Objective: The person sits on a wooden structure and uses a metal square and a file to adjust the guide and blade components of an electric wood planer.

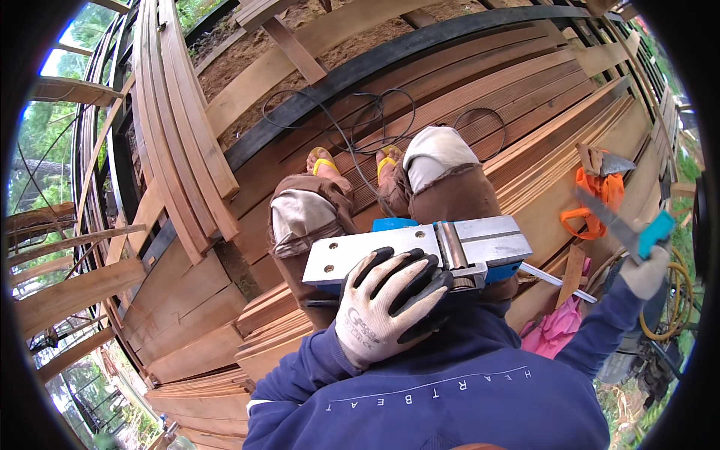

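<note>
An electric hand planer [375, 262], blue with a silver metal sole and a roller set across it, lies sole up across my lap. My left hand [386, 304], in a white glove with black fingertips, is curled over its near edge and grips it. Out to the right, my gloved right hand [645, 274] is closed round the teal handle of a tool with a flat grey blade [606, 217]. That blade points up and left, apart from the planer; motion blur hides its exact kind.
Stacked boards [555, 150] lie ahead and right; long planks [169, 127] rise at left. A black cord [337, 127] loops near my feet in yellow flip-flops. At right are an orange bag [600, 199], a metal-bladed tool [611, 163], pink cloth [555, 330] and a yellow hose [684, 296].
</note>
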`<state>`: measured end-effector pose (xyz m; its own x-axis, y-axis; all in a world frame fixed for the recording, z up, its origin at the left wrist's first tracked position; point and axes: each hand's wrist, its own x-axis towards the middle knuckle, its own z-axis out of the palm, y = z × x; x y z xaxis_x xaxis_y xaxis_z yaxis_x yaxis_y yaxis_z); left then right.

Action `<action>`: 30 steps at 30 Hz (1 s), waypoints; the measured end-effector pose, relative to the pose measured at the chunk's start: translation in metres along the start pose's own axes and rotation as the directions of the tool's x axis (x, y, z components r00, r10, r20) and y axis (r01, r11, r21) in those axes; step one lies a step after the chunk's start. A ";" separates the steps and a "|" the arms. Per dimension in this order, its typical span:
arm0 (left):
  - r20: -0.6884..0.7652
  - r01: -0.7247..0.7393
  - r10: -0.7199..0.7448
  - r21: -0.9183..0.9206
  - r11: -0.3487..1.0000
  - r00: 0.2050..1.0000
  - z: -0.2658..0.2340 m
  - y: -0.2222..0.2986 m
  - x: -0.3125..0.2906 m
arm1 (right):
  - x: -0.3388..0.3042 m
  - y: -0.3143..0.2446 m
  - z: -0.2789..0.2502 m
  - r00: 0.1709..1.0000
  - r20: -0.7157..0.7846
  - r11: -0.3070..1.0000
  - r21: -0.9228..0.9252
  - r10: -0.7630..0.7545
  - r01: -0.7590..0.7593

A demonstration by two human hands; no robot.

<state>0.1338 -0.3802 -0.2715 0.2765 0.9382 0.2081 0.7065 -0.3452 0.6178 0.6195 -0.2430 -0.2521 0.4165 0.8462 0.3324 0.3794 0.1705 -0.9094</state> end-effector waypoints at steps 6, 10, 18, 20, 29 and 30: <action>-0.003 -0.009 0.009 0.023 1.000 1.000 0.002 0.007 -0.001 | 0.008 -0.087 0.056 0.922 0.373 0.685 0.699 -0.104 -0.206; -0.031 -0.109 0.114 0.119 0.987 0.993 0.008 0.005 -0.009 | -0.028 -0.070 0.160 0.950 0.313 0.739 0.643 -0.017 -0.199; -0.040 -0.028 0.030 0.061 0.998 0.999 0.002 0.006 -0.013 | -0.081 -0.038 0.288 0.471 0.871 0.579 0.457 -0.139 -0.675; -0.064 -0.047 0.052 0.090 0.995 0.997 0.005 0.006 -0.013 | -0.077 -0.035 0.294 0.381 0.911 0.540 0.402 -0.156 -0.739; -0.107 -0.091 0.106 0.132 0.987 0.989 0.010 0.012 -0.012 | -0.093 -0.036 0.299 0.218 0.969 0.575 0.246 -0.117 -0.781; -0.105 -0.098 0.113 0.142 0.985 0.988 0.010 0.014 -0.011 | -0.092 -0.034 0.299 0.199 0.972 0.564 0.233 -0.123 -0.792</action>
<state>0.1472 -0.3958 -0.2733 0.2848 0.8903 0.3554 0.7616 -0.4353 0.4801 0.3218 -0.1755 -0.3267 -0.7669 0.6384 -0.0653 -0.3085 -0.4560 -0.8348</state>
